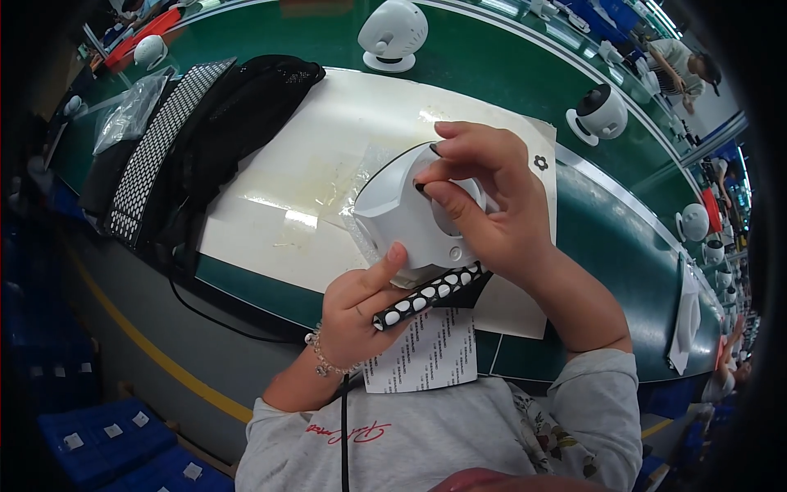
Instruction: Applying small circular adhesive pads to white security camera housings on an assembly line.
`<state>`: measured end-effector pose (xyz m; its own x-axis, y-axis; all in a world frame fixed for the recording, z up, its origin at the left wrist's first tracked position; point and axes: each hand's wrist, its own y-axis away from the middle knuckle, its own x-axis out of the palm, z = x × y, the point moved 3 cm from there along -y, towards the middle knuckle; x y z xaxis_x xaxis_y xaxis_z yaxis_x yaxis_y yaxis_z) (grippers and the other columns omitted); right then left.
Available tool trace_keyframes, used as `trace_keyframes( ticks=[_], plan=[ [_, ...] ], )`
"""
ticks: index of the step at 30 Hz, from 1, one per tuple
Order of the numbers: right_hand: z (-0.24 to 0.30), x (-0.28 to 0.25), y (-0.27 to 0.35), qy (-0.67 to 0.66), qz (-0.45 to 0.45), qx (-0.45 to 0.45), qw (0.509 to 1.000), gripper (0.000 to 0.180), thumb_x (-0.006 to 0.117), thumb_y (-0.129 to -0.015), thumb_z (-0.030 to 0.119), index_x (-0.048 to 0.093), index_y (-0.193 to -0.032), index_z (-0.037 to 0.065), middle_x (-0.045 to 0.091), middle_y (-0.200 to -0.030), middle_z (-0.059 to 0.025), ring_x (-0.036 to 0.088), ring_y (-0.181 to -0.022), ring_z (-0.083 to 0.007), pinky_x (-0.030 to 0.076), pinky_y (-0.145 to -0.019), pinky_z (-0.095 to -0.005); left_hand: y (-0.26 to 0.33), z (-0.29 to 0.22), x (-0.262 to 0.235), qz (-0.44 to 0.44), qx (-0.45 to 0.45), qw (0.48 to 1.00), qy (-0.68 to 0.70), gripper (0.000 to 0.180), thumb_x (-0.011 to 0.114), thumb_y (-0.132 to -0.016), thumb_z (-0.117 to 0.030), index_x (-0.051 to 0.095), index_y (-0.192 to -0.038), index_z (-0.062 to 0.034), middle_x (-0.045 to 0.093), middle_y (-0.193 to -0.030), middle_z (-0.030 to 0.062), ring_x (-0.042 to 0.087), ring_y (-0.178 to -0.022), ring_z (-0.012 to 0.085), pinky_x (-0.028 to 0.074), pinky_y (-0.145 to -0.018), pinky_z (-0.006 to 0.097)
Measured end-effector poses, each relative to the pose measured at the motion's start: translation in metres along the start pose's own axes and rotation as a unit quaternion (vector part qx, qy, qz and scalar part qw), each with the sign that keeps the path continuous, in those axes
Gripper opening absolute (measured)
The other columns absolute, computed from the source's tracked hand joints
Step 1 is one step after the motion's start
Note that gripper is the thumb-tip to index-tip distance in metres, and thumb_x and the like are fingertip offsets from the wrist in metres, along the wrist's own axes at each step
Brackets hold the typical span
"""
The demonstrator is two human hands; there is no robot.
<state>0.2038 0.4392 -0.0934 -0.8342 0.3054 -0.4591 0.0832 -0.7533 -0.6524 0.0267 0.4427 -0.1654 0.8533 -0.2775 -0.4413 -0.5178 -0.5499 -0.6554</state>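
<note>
My left hand holds a white rounded plastic device from below, its thumb on the lower left of the casing. A black strip with white round dots lies between this hand and the underside of the device. On the upper right of the casing is my right hand, with thumb and fingers drawn together in a pinch. Whatever is between those fingertips, if anything, is too small to make out. Partly behind the device lies clear bubble wrap. Below it, a printed white sheet sticks out toward me.
A pale board covers part of the green bench. Black mesh fabric and a perforated strip lie to the left. Similar white devices stand along the far side. Blue bins are at lower left.
</note>
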Motion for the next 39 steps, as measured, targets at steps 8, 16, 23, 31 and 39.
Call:
trace_keyframes(
  ticks=[8,16,23,31,39],
  plan=[
    [0.001,-0.001,-0.001,-0.073,-0.032,0.011,0.997,0.038,0.057,-0.077,-0.006,0.039,-0.109,0.004,0.055,-0.093,-0.0098,0.052,-0.097,-0.0146,0.041,-0.086,-0.0283,-0.005,-0.003,-0.002,0.004,0.014,1.000,-0.003,0.025,0.068,-0.052,-0.003,0.064,-0.076,-0.0040,0.051,-0.120,0.0123,0.054,-0.058,0.0183,0.044,-0.055,0.026],
    [0.003,-0.004,-0.003,-0.079,-0.003,0.066,0.995,0.041,0.056,-0.077,-0.004,0.037,-0.113,0.004,0.059,-0.090,-0.0084,0.051,-0.098,-0.0142,0.038,-0.088,-0.0298,-0.004,-0.001,-0.001,0.004,0.014,1.000,-0.002,0.024,0.067,-0.052,-0.003,0.064,-0.076,-0.0046,0.052,-0.119,0.0121,0.054,-0.058,0.0180,0.044,-0.055,0.026],
    [0.024,-0.009,0.001,0.244,0.051,-0.136,0.959,0.050,0.057,-0.075,-0.006,0.035,-0.118,0.004,0.059,-0.093,-0.0089,0.052,-0.097,-0.0125,0.037,-0.082,-0.0292,-0.008,-0.003,-0.003,-0.007,0.017,1.000,-0.010,0.022,0.072,-0.053,-0.006,0.063,-0.073,-0.0049,0.052,-0.119,0.0124,0.053,-0.056,0.0172,0.043,-0.053,0.025],
    [0.007,-0.005,-0.004,-0.201,0.000,0.098,0.975,0.045,0.057,-0.078,-0.001,0.035,-0.117,0.003,0.057,-0.092,-0.0091,0.053,-0.094,-0.0157,0.035,-0.092,-0.0329,-0.010,-0.008,-0.003,-0.021,0.033,0.999,-0.010,0.020,0.073,-0.054,-0.007,0.063,-0.072,-0.0049,0.052,-0.118,0.0118,0.052,-0.054,0.0165,0.043,-0.052,0.025],
    [0.000,-0.002,-0.006,-0.117,0.003,0.075,0.990,0.040,0.057,-0.078,-0.002,0.037,-0.112,0.002,0.053,-0.098,-0.0091,0.055,-0.093,-0.0138,0.038,-0.090,-0.0324,-0.010,-0.008,-0.003,-0.017,0.027,0.999,-0.012,0.019,0.072,-0.054,-0.007,0.063,-0.071,-0.0048,0.052,-0.119,0.0113,0.051,-0.053,0.0161,0.042,-0.051,0.025]
  ],
)
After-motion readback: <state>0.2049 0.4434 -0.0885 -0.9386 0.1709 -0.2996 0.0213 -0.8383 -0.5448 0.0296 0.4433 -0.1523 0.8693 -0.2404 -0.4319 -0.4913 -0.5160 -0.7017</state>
